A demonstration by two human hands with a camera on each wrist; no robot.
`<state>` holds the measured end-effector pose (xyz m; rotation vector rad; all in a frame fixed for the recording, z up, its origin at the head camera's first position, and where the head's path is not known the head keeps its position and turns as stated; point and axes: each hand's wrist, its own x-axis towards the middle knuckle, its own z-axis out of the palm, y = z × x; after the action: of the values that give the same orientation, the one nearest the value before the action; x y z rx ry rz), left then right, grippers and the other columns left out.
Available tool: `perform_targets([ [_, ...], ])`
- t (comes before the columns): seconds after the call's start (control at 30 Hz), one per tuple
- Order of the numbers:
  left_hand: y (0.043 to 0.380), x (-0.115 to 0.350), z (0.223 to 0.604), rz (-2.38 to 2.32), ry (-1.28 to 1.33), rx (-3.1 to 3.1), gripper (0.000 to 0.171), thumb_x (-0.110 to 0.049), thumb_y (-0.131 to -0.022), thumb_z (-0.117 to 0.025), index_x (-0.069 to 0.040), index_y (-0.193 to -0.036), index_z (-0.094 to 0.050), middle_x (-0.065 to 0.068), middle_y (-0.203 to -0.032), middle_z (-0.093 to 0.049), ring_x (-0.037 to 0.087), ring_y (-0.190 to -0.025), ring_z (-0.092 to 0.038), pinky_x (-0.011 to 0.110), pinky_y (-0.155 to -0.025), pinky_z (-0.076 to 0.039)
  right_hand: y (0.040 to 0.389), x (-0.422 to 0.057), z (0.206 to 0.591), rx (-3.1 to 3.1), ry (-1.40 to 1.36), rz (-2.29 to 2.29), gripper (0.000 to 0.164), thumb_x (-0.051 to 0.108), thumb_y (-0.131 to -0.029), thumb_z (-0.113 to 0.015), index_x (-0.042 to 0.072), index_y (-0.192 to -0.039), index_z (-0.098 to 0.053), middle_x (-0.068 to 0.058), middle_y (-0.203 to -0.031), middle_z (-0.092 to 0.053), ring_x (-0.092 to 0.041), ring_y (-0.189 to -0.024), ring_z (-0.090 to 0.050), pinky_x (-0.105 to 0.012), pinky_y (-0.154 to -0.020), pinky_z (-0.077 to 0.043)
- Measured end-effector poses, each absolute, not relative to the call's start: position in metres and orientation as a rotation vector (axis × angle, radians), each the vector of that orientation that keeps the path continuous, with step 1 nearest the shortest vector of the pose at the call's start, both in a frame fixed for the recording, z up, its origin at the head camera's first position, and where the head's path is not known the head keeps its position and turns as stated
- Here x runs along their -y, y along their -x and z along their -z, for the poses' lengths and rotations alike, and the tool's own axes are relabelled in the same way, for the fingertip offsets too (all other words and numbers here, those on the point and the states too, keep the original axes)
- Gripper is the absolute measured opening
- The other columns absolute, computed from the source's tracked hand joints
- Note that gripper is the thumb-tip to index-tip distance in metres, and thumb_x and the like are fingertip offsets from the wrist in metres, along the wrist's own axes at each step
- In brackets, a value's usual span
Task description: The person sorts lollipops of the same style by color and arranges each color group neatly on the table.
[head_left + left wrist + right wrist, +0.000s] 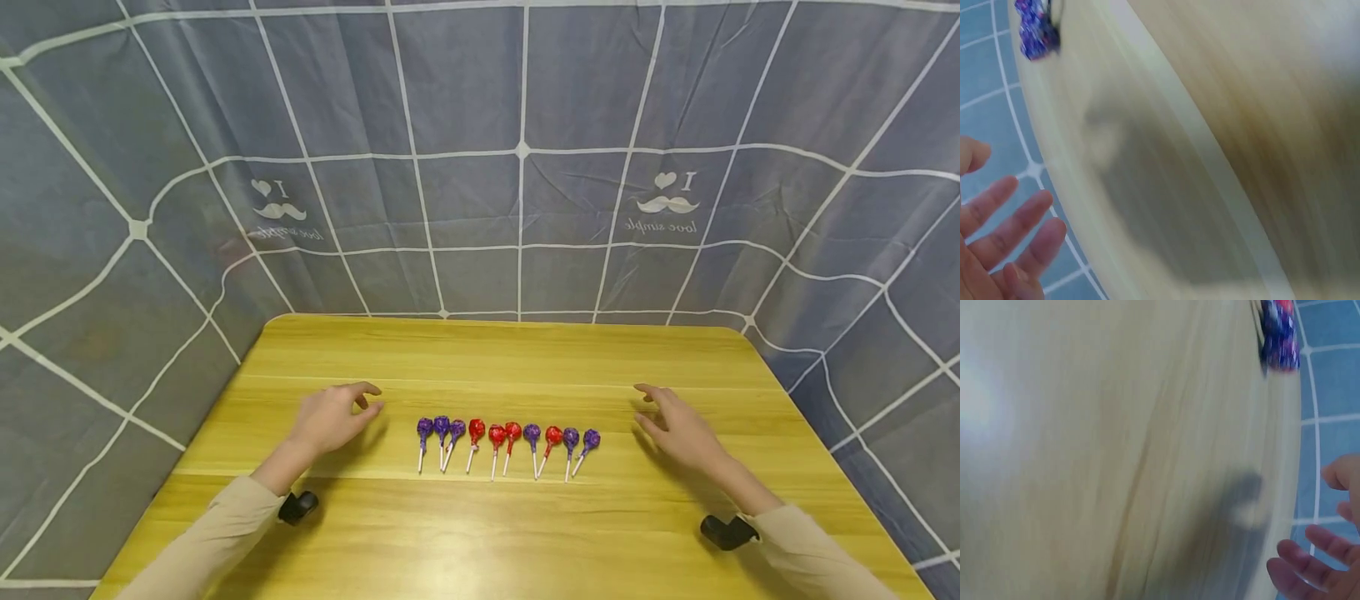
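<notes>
In the head view several wrapped lollipops lie in a row across the table, white sticks toward me. At the row's left are three purple lollipops [441, 426], then three red lollipops [497, 434]. Further right come a purple lollipop [532, 432], a red lollipop [553, 436] and two purple lollipops [591, 439]. My left hand [330, 417] hovers left of the row, fingers loosely bent and holding nothing. Beyond the opposite end, my right hand [681, 427] is also held above the table with relaxed fingers and nothing in it. Both wrist views show purple wrappers near the top edge.
The wooden table [465, 533] has rounded far corners. Behind it and at both sides hangs a grey curtain [480, 200] with white grid lines. A black wrist camera [298, 507] sits at my left cuff, and another black camera [727, 532] at my right.
</notes>
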<state>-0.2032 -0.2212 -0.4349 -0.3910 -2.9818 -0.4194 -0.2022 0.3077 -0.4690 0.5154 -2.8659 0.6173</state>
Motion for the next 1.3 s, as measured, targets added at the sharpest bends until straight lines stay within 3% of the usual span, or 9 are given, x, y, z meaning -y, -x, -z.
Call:
perform_targets([
  [0.23,0.200,0.202,0.442,0.589,0.355,3.004,0.035,-0.039,-0.091,-0.062,-0.016,-0.116,-0.068,0.000,-0.091,-0.074,0.006,-0.040,-0.025,0.021,-0.039,-0.019,0.195,-0.285,0.468,2.915,-0.472,-0.781,0.056,0.023,-0.092,-0.064,0.002,-0.139,-0.042,-0.014,-0.110,-0.064,-0.012,-0.079,-0.060,-0.026,-0.064,-0.048],
  [0.5,0.198,0.185,0.452,0.783,0.332,3.020,0.035,-0.038,-0.090,-0.065,-0.016,-0.117,-0.067,-0.002,-0.090,-0.073,0.006,-0.041,-0.028,0.021,-0.040,-0.021,0.193,-0.267,0.471,2.929,-0.462,-1.068,0.057,0.024,-0.090,-0.068,0.000,-0.136,-0.044,-0.012,-0.103,-0.064,-0.011,-0.079,-0.059,-0.021,-0.061,-0.048],
  [0.93,0.198,0.168,0.467,1.003,0.324,3.036,0.036,-0.031,-0.086,-0.070,-0.014,-0.117,-0.067,-0.002,-0.089,-0.070,0.007,-0.051,-0.043,0.021,-0.044,-0.029,0.192,-0.253,0.481,2.955,-0.423,-1.126,0.044,0.027,-0.086,-0.072,0.006,-0.123,-0.058,-0.004,-0.095,-0.065,-0.007,-0.070,-0.053,-0.022,-0.056,-0.045],
  [1.13,0.199,0.164,0.469,1.023,0.299,3.052,0.033,-0.032,-0.086,-0.070,-0.018,-0.116,-0.068,-0.003,-0.088,-0.070,0.007,-0.051,-0.042,0.021,-0.044,-0.026,0.190,-0.247,0.482,2.967,-0.415,-1.089,0.036,0.027,-0.086,-0.072,0.007,-0.115,-0.063,0.000,-0.091,-0.065,-0.006,-0.069,-0.051,-0.021,-0.060,-0.043],
  [1.3,0.200,0.163,0.470,1.009,0.333,3.049,0.028,-0.029,-0.087,-0.069,-0.020,-0.114,-0.070,-0.002,-0.090,-0.070,0.006,-0.046,-0.035,0.020,-0.043,-0.022,0.189,-0.244,0.483,2.961,-0.417,-1.066,0.030,0.023,-0.086,-0.072,0.007,-0.111,-0.066,0.001,-0.088,-0.065,-0.004,-0.068,-0.051,-0.020,-0.060,-0.043],
])
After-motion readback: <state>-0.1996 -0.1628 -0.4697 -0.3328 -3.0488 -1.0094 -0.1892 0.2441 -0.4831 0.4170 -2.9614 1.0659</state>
